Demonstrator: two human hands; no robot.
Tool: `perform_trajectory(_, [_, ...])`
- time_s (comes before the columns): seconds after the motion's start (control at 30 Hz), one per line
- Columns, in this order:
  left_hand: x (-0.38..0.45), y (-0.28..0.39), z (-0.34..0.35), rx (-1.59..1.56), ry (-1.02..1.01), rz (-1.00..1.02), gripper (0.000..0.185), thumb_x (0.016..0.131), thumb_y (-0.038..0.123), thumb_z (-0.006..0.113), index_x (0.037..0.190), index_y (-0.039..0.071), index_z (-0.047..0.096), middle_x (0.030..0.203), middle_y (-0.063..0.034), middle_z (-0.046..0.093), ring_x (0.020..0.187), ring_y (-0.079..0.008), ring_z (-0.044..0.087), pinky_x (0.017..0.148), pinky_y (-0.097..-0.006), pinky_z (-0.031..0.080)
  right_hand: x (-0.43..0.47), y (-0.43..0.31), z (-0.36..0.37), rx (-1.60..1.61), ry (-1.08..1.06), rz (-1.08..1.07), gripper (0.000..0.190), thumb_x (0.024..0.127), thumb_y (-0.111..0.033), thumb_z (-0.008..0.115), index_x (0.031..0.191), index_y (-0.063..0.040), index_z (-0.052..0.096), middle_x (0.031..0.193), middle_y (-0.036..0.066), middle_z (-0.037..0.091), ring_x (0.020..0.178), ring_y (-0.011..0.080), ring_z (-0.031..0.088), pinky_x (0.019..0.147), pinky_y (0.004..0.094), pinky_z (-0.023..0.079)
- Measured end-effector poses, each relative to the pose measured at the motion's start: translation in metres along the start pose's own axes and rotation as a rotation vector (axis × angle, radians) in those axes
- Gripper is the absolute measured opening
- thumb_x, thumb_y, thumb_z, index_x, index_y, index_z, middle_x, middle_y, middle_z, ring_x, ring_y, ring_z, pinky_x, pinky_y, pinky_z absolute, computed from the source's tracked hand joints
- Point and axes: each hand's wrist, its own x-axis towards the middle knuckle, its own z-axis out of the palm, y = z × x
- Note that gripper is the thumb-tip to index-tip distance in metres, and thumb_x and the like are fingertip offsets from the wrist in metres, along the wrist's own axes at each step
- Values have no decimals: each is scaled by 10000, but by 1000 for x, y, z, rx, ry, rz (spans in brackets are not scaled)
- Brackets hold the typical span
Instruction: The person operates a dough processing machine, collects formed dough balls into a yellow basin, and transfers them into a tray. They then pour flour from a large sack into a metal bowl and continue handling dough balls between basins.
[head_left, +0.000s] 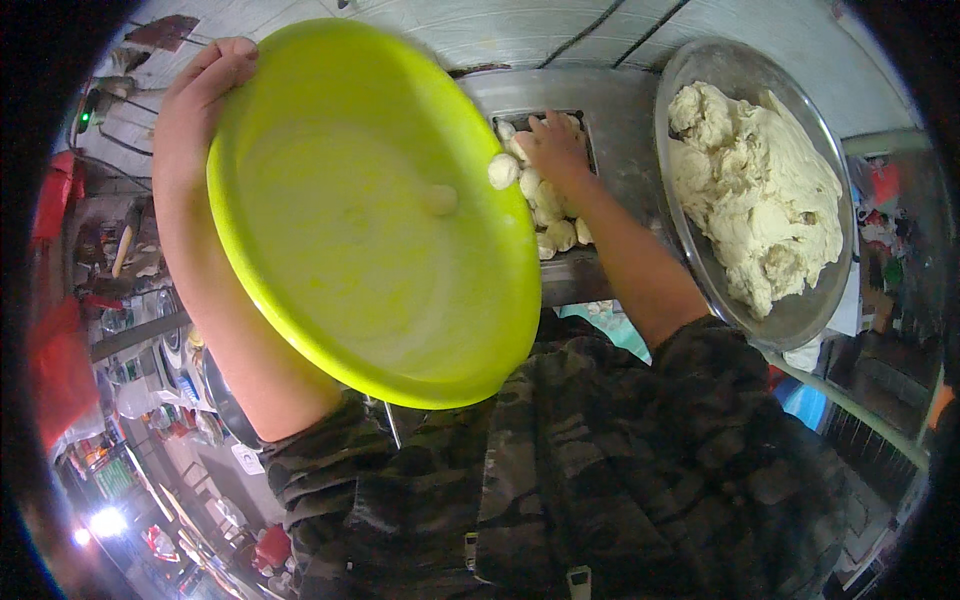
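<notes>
My left hand (214, 71) grips the far left rim of a large yellow-green plastic basin (360, 225). The basin is tilted, its lower rim near my camouflage jacket, and a pale powder, perhaps flour, coats its inside. One blurred dough ball (441, 200) is inside it; another dough ball (503, 172) is at its right rim. Just beyond that rim, several dough balls (549, 202) crowd a rectangular opening in a metal surface. My right hand (556, 150) rests over them with fingers spread, touching some; what lies under the palm is hidden.
To the right stands a wide metal bowl (795, 330) holding a big mass of dough (750, 187). The metal worktop (626, 142) backs onto a pale wall (510, 34) with dark cables. Cluttered shelves and a red cloth or bag (60, 367) are at the left.
</notes>
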Motion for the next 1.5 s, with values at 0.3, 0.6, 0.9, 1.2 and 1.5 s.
perform_trajectory(0.3, [-10, -2, -4, 5, -5, -6, 79, 904, 77, 570, 936, 76, 643, 799, 35, 592, 692, -60, 543, 631, -214, 418, -50, -51, -15, 392, -3, -461, 329, 870, -179, 673, 1184, -82, 685, 1260, 144, 634, 1188, 389, 548, 1019, 487, 426])
perform_trajectory(0.6, [-14, -3, -8, 7, -10, 25, 65, 956, 94, 520, 960, 89, 585, 815, 26, 584, 697, -67, 542, 622, -214, 418, -25, -19, -21, 212, 395, -261, 262, 806, -71, 673, 1065, -67, 709, 1150, 150, 671, 1112, 361, 586, 989, 451, 457])
perform_trajectory(0.9, [-9, 0, -2, 9, -5, 13, 63, 907, 92, 569, 893, 87, 630, 762, 50, 573, 661, -52, 517, 610, -210, 398, -60, -114, 11, 258, -132, -460, 491, 802, -117, 725, 1285, -100, 638, 1334, 147, 582, 1210, 327, 564, 1013, 422, 488])
perform_trajectory(1.2, [-39, -26, -62, 5, 120, 18, 72, 916, 90, 554, 950, 72, 614, 820, 31, 592, 706, -60, 537, 638, -205, 413, -64, -80, -23, 477, 216, -377, 398, 791, -51, 728, 1180, -96, 655, 1187, 160, 621, 1142, 355, 574, 991, 451, 471])
perform_trajectory(1.5, [-133, -203, -199, -65, 492, 14, 170, 870, 71, 568, 1038, 62, 588, 920, -17, 554, 828, -117, 546, 741, -251, 473, -23, 25, 0, -135, 189, -139, 578, 875, -391, 674, 1379, -123, 578, 1534, 214, 408, 1390, 438, 395, 1141, 513, 357])
